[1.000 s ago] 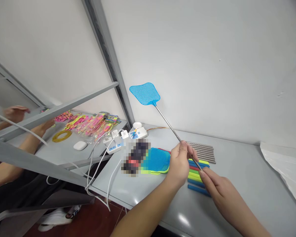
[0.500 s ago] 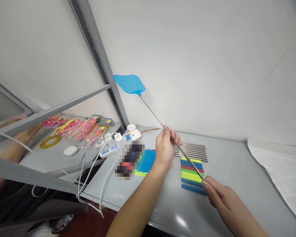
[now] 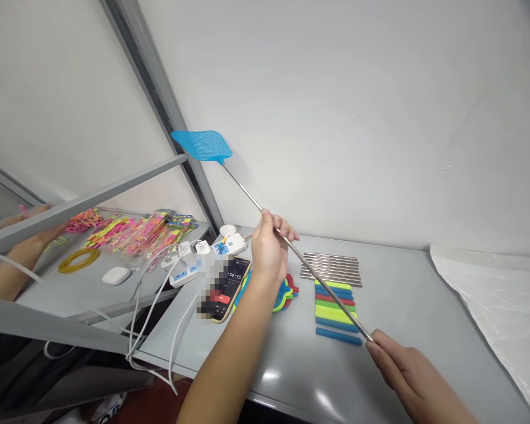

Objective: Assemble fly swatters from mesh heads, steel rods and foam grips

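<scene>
Head view: left hand [image 3: 269,244] and right hand [image 3: 400,362] grip the swatter [image 3: 205,146], its far edge [image 3: 179,137] perhaps clear of the post [image 3: 152,82].

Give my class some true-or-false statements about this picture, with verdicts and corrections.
The left hand and right hand both hold one metal rod. True.
The mesh head on that rod is red. False: it is blue.
The phone lies left of the coloured tubes. True.
The coloured tubes are all one colour. False: they include yellow, blue, red and green.
The loose rods lie on the table. True.
</scene>
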`<state>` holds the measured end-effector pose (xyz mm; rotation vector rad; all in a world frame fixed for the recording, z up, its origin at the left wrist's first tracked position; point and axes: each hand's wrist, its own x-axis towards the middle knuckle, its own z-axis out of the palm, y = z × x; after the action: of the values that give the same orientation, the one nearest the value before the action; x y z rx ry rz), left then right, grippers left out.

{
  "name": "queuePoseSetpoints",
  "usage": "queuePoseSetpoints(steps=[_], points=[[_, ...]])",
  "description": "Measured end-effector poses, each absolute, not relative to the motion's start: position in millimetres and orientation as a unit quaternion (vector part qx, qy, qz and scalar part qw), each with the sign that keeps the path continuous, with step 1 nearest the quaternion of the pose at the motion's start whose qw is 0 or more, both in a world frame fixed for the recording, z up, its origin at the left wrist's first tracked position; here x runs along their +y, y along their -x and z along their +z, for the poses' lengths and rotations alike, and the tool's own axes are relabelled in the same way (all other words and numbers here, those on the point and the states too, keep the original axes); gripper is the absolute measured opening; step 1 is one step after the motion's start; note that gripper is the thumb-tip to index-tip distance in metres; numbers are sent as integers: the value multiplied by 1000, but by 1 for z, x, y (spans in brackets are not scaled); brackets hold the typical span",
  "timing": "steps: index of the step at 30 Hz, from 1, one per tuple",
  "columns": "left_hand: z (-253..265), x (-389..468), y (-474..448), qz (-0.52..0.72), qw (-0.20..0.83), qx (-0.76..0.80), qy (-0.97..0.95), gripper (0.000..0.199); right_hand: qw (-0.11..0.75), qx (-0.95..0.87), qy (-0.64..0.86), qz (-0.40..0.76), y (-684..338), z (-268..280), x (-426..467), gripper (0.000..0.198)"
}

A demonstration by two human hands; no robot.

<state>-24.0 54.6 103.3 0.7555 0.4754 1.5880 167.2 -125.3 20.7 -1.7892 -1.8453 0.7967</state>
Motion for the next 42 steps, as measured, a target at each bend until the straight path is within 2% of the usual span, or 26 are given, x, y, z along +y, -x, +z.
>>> queuePoseSetpoints(steps=[13,18,21,23,32,42], points=[[128,85,51,719,598,199,-293,46,263,-640,661,292,-188,9,-146,43],[90,42,8,706,586,230,-325,40,206,-652,653,325,-200,-3,-137,39],[61,3,-22,627,639,255,-365,39,195,-657,654,321,-199,-3,-128,37],[52,-11,-29,621,649,253,-359,38,192,-665,652,309,-196,0,-123,37],[82,0,-8,648,600,228,-410,39,183,-707,634,254,-197,10,-115,33],[80,16,1,664,558,219,-447,34,187,-728,626,209,-216,-11,-109,30]])
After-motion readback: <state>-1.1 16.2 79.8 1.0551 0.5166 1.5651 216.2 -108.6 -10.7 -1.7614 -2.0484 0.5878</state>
